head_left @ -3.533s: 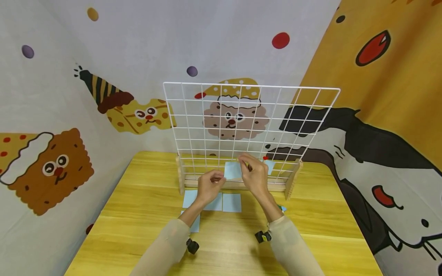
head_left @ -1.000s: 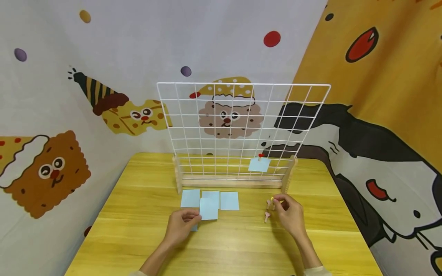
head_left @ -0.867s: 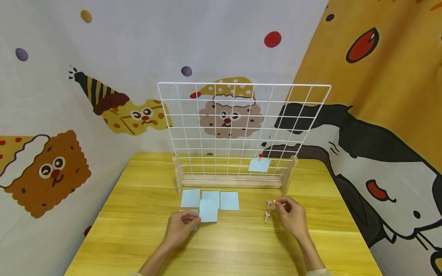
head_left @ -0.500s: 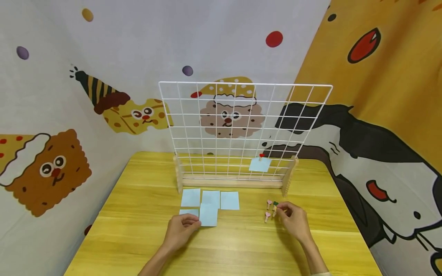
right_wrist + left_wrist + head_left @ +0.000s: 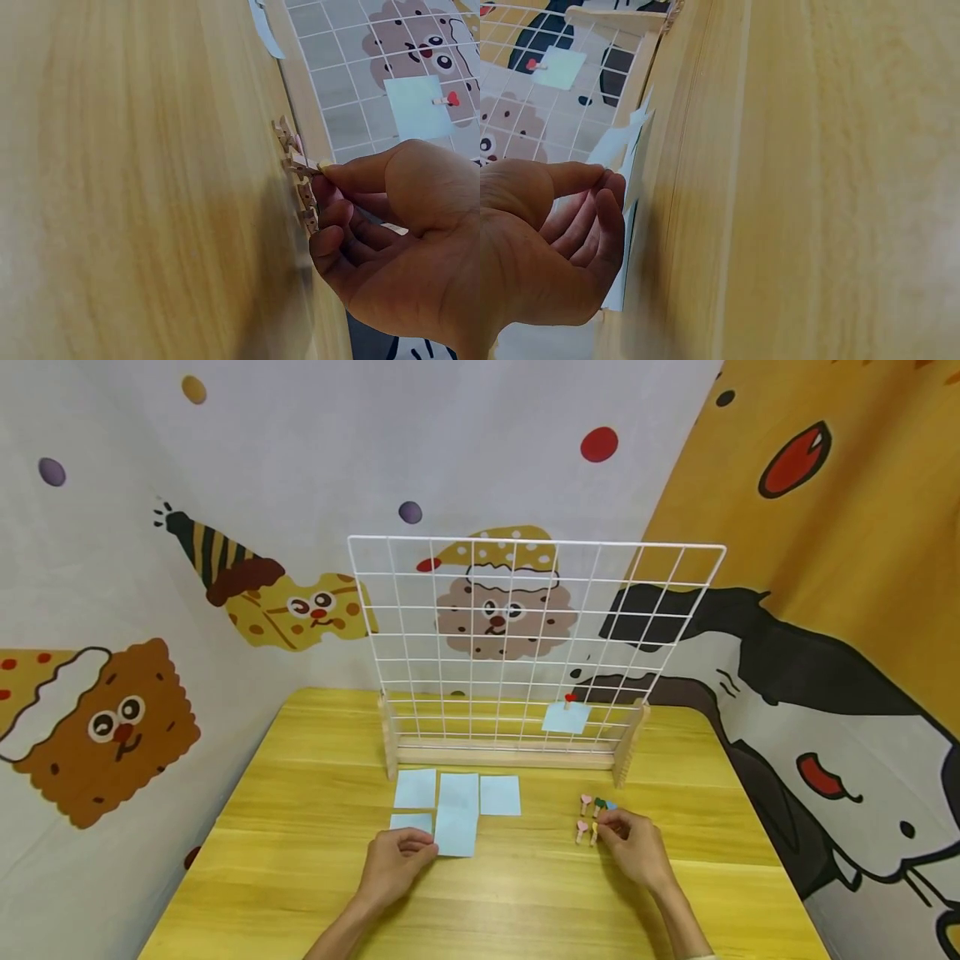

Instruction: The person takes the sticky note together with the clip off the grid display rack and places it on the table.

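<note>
With thumb and fingertips my left hand (image 5: pixel 395 862) pinches the left edge of a pale blue paper note (image 5: pixel 455 835), low over the table and overlapping another note behind it. In the left wrist view, the left hand (image 5: pixel 555 240) has its fingers curled at the paper. My right hand (image 5: pixel 636 847) pinches a mini clothespin (image 5: pixel 594 833) with a yellow top. Seen from the right wrist, this wooden clothespin (image 5: pixel 304 163) stands between thumb and forefinger, beside other clothespins. Pink heart (image 5: pixel 582 832), green (image 5: pixel 599 806) and blue (image 5: pixel 611 806) ones lie near these fingertips.
A white wire grid (image 5: pixel 517 635) stands in a wooden base (image 5: pixel 510 756) behind the hands. On it hangs a blue note (image 5: pixel 565 717) under a red heart clothespin (image 5: pixel 570 697). Several blue notes (image 5: pixel 499 795) lie before the base on the wooden table (image 5: pixel 525 893).
Both hands have come down from the grid, the left bringing a note. Lately that note has moved toward me, and the right hand has drawn the yellow clothespin nearer, uncovering green and blue ones.
</note>
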`<state>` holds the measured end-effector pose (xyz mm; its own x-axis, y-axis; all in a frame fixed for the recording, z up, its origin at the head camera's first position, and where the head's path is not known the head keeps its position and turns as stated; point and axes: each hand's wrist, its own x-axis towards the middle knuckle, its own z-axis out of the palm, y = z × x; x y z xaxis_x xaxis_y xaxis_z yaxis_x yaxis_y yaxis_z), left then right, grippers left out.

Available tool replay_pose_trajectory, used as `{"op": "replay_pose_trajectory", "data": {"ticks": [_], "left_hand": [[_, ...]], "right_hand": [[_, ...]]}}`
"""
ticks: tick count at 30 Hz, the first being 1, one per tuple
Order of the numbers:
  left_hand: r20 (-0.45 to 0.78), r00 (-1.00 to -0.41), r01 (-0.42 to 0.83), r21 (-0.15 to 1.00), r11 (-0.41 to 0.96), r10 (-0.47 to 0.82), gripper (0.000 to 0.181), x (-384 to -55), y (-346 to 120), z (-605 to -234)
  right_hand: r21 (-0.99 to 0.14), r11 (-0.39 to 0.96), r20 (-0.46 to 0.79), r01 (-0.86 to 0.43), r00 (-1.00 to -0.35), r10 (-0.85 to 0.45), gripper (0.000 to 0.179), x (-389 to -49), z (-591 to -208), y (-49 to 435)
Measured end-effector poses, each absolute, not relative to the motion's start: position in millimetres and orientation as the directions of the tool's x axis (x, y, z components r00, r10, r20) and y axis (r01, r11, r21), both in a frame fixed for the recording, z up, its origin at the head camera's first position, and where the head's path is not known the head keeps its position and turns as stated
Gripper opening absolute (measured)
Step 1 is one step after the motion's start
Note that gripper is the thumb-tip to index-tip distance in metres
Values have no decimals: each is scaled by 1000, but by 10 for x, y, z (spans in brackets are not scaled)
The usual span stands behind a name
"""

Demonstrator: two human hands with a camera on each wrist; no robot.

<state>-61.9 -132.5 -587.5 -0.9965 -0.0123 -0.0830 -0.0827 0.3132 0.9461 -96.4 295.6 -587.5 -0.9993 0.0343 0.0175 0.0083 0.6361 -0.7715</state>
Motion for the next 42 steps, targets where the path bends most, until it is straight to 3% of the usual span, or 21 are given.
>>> {"op": "replay_pose_trajectory", "data": {"ticks": [13,42], "left_hand": [[-117,-992,-124,939,321,-42,9,-588,-1257,-5888],[-115,-991,-132,904,407,-66,7,-556,-1242,-5919]], "right_hand": [[-755,653,-48,62,-998,40,10,-943,-5897,2945],[-752,659,-21,38,-999,33,10,-942,-5931,2938]]}}
